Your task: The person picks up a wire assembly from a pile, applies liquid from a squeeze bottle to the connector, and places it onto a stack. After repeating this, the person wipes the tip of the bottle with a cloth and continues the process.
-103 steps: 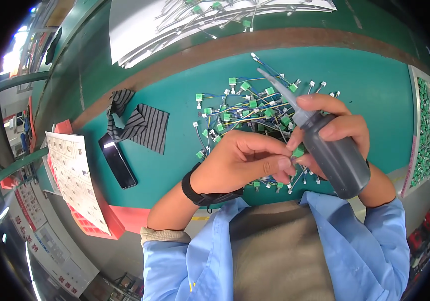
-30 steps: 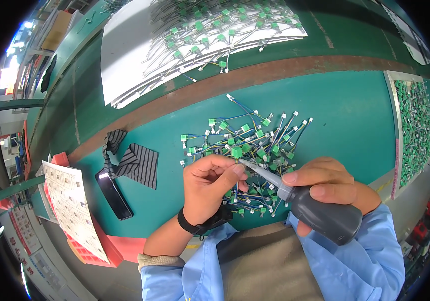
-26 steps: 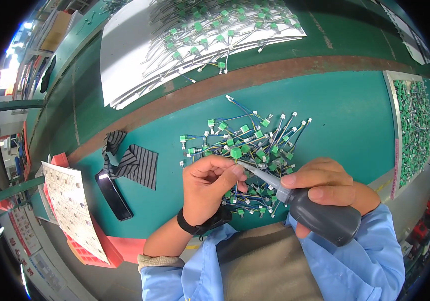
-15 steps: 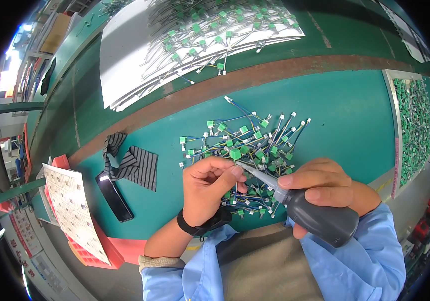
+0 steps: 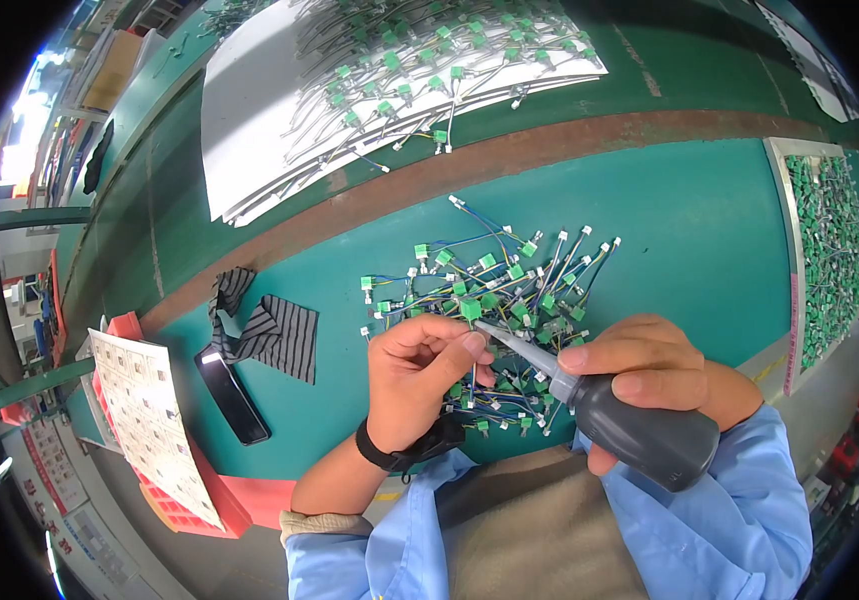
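If the right fingers [image 5: 659,388], clamped around the grey squeeze bottle [image 5: 644,437], overpress, excess discharge may flood the green wired component [image 5: 470,309] pinched by the left fingers [image 5: 462,350].

At four o'clock your bottle [image 5: 646,435] is showing smooth, matt plastic; at eight o'clock the phone [image 5: 234,400] is shining glossily beside matt cloth [image 5: 287,335].

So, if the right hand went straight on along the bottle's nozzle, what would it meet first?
Probably the lower end of the green connector that the left hand pinches; the tip of the nozzle appears beside it, though depth is unclear.
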The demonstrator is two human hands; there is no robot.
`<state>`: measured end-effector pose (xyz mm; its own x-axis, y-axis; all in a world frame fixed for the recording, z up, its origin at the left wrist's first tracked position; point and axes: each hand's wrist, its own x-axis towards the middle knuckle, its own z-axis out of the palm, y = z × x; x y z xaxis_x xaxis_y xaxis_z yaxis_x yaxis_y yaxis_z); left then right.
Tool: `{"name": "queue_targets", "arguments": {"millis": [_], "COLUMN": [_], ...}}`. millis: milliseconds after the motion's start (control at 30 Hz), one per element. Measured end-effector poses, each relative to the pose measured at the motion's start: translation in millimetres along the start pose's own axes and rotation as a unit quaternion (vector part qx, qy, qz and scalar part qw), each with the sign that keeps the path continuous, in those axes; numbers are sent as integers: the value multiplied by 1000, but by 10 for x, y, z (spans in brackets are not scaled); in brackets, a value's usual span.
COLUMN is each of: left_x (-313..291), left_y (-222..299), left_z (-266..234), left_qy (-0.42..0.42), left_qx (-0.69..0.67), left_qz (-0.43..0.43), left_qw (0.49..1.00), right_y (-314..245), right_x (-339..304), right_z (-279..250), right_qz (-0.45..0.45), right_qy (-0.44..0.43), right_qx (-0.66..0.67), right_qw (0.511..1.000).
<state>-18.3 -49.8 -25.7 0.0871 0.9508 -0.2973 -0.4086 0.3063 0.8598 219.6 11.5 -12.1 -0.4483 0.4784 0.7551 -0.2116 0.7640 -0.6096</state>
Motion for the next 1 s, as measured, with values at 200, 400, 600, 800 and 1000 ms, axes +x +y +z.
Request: {"name": "queue_targets", "arguments": {"millis": [200,400,600,800,1000], "left_x": [0,-9,-19,-12,26], "left_y": [-9,-2,-19,-5,53], "left_z": [-44,-5,4,-42,-100], "left_qy": [-19,4,6,-23,-74], "left_qx": [-25,-5,-8,-45,-93], "left_qz": [-4,-7,-11,-23,-37], "left_qw": [1000,1000,1000,998,992], "right_y": [14,7,-15,-45,-20], "right_x": [3,-13,-37,3,-54], "right_z": [-3,-10,-25,-58,68], "right_qz": [-5,-5,16,24,-4], "right_qy": [-4,7,13,4,109], "right_qx": [9,0,21,8,71], "right_qw": [1000,1000,1000,1000,991]}}
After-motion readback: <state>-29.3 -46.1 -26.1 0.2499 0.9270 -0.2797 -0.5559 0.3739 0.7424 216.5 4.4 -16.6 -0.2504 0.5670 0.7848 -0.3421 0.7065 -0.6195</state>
